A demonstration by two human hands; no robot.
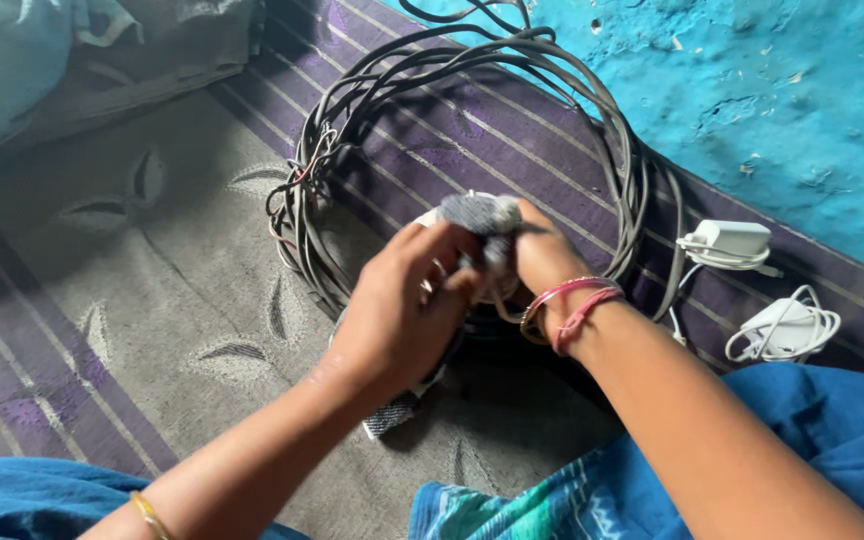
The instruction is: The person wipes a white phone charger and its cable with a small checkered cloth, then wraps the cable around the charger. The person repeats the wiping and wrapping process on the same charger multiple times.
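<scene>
My left hand and my right hand meet over a grey patterned mat, both closed on a small grey cloth bundle with white cord showing under it. A strip of the same grey fabric hangs below my left palm. My right wrist wears pink and red bangles; a gold bangle sits on my left forearm. Just behind the hands lies a large coil of dark grey cable.
Two white chargers with wound cords lie at the right: one by the coil, one nearer me. A turquoise wall rises behind. Crumpled cloth sits at the top left. Blue clothing covers my knees.
</scene>
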